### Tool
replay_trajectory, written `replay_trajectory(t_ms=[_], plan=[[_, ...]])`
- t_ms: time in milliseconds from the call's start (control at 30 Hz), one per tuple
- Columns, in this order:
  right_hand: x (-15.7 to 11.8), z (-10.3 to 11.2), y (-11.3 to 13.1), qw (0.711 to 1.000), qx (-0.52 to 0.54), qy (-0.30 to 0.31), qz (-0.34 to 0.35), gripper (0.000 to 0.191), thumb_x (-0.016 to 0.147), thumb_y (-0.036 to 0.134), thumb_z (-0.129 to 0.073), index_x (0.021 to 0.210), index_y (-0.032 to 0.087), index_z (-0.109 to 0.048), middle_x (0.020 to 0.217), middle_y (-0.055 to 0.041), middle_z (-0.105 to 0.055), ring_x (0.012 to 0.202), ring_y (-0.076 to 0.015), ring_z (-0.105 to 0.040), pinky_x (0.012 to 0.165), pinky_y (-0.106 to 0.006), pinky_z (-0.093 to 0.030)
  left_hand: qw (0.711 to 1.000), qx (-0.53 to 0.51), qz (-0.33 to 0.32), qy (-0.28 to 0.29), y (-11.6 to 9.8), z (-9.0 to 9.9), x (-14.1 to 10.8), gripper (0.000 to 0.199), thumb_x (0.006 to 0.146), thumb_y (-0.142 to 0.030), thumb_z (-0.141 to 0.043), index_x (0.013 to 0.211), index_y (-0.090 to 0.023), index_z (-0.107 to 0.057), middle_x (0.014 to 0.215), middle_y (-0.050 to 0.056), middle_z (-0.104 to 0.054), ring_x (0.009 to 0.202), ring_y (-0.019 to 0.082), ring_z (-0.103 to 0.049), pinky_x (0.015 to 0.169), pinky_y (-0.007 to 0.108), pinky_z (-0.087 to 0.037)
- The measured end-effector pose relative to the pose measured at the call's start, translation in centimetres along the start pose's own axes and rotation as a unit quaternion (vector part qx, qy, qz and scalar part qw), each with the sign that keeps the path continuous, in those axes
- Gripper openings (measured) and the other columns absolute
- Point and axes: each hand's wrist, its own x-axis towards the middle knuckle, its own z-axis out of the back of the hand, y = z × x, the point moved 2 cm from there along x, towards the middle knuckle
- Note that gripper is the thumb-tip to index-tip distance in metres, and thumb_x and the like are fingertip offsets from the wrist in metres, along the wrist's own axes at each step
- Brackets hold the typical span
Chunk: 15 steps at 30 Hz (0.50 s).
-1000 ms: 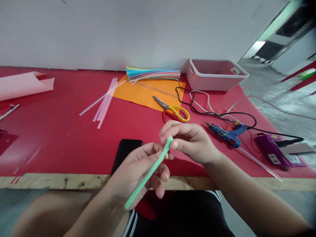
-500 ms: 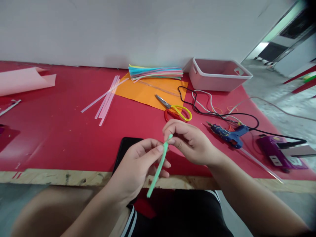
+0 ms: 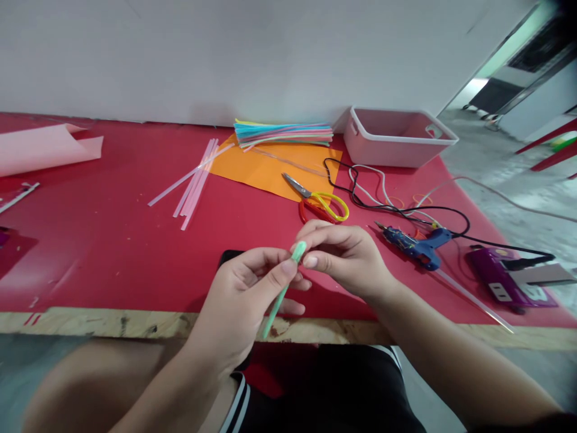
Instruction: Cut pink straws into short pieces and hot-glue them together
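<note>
A red table [image 3: 112,252] is bearing a pink bin [image 3: 396,149], an orange sheet [image 3: 270,171] and a blue glue gun [image 3: 419,246]. The right hand [image 3: 345,258], with scissors [image 3: 305,192] lying just beyond, is curving slightly parted fingertips, their grip unclear; the left hand [image 3: 243,294], partly hiding a black phone [image 3: 229,257], is pinching a green stem [image 3: 275,310] slanting up toward the right fingertips.

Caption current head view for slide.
Left hand grips a green pipe cleaner, right hand at its tip; scissors and hot-glue gun nearby.

A pale wall [image 3: 180,60] stands at the far edge of the red table [image 3: 112,264]; grey floor [image 3: 489,162] shows past its right edge.
</note>
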Motion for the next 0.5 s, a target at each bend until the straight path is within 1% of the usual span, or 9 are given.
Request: replay_trajectory(t_ms=[100,167,200,233,300,333,367,433,500], plan=[[-0.1,-0.2,-0.5,0.998,0.047,0.007,-0.034,0.009,0.082,0.017,-0.084,0.090,0.020,-0.082,0.086,-0.0017,-0.073,0.075,-0.0090,-0.068,0.073,-0.024,-0.059,0.996,-0.072,0.033,0.047,0.1,-0.3,0.0,0.029,0.072,-0.038,-0.091,0.079,-0.016,-0.074,0.066,-0.001,-0.071,0.052,0.011,-0.067,0.050,0.020,-0.059],[-0.2,-0.2,-0.5,0.996,0.069,0.018,-0.046,0.005,0.084,0.018,-0.082,0.089,0.018,-0.080,0.086,-0.0013,-0.071,0.074,-0.0083,-0.067,0.071,-0.023,-0.058,0.992,-0.087,0.052,0.074,0.2,-0.6,0.1,0.032,0.070,-0.038,-0.093,0.077,-0.015,-0.072,0.065,-0.002,-0.070,0.049,0.011,-0.066,0.049,0.021,-0.058],[-0.2,-0.2,-0.5,0.996,0.072,0.027,-0.052,0.004,0.086,0.019,-0.080,0.088,0.017,-0.078,0.086,-0.0011,-0.069,0.073,-0.0083,-0.066,0.069,-0.022,-0.058,0.992,-0.080,0.061,0.076,0.3,-0.6,0.1,0.033,0.070,-0.039,-0.093,0.077,-0.015,-0.071,0.067,-0.002,-0.070,0.049,0.011,-0.067,0.048,0.021,-0.058],[-0.3,-0.2,-0.5,0.995,0.068,0.038,-0.058,0.005,0.089,0.020,-0.078,0.088,0.016,-0.075,0.085,-0.0010,-0.068,0.072,-0.0083,-0.065,0.066,-0.022,-0.057,0.993,-0.065,0.067,0.072,0.5,-0.6,0.2,0.034,0.071,-0.041,-0.092,0.079,-0.016,-0.070,0.069,-0.001,-0.070,0.049,0.012,-0.068,0.047,0.021,-0.057],[-0.3,-0.3,-0.3,0.996,0.037,0.055,-0.066,0.008,0.093,0.022,-0.072,0.089,0.015,-0.071,0.084,-0.0008,-0.064,0.069,-0.0084,-0.063,0.062,-0.021,-0.055,0.997,-0.022,0.056,0.049,1.0,-0.5,0.3,0.034,0.076,-0.045,-0.087,0.083,-0.018,-0.067,0.075,-0.002,-0.070,0.052,0.013,-0.071,0.042,0.017,-0.052],[-0.3,-0.3,-0.2,0.996,0.017,0.056,-0.067,0.009,0.095,0.022,-0.070,0.089,0.015,-0.069,0.083,-0.0008,-0.062,0.069,-0.0085,-0.061,0.062,-0.021,-0.055,0.999,-0.001,0.036,0.038,1.2,-0.5,0.3,0.034,0.079,-0.047,-0.085,0.086,-0.019,-0.066,0.074,-0.003,-0.067,0.052,0.013,-0.071,0.038,0.015,-0.048],[-0.3,-0.3,-0.1,0.996,-0.003,0.053,-0.066,0.010,0.095,0.022,-0.070,0.089,0.015,-0.069,0.083,-0.0009,-0.061,0.069,-0.0085,-0.060,0.062,-0.021,-0.054,0.999,0.017,0.015,0.024,1.4,-0.4,0.3,0.033,0.081,-0.048,-0.082,0.088,-0.020,-0.066,0.074,-0.004,-0.066,0.053,0.013,-0.071,0.037,0.014,-0.045],[-0.3,-0.3,-0.1,0.997,-0.029,0.035,-0.056,0.009,0.093,0.022,-0.071,0.087,0.015,-0.069,0.084,-0.0013,-0.061,0.071,-0.0087,-0.060,0.065,-0.021,-0.054,0.999,0.042,-0.022,0.003,1.7,-0.2,0.3,0.031,0.084,-0.048,-0.080,0.090,-0.020,-0.066,0.076,-0.004,-0.064,0.054,0.013,-0.071,0.037,0.014,-0.046],[-0.2,-0.3,-0.2,0.998,-0.034,0.017,-0.046,0.008,0.091,0.022,-0.074,0.087,0.016,-0.071,0.085,-0.0015,-0.063,0.072,-0.0091,-0.061,0.067,-0.022,-0.054,0.998,0.051,-0.036,-0.005,1.7,-0.1,0.2,0.030,0.085,-0.047,-0.079,0.091,-0.020,-0.067,0.078,-0.004,-0.064,0.054,0.013,-0.071,0.038,0.016,-0.048]])
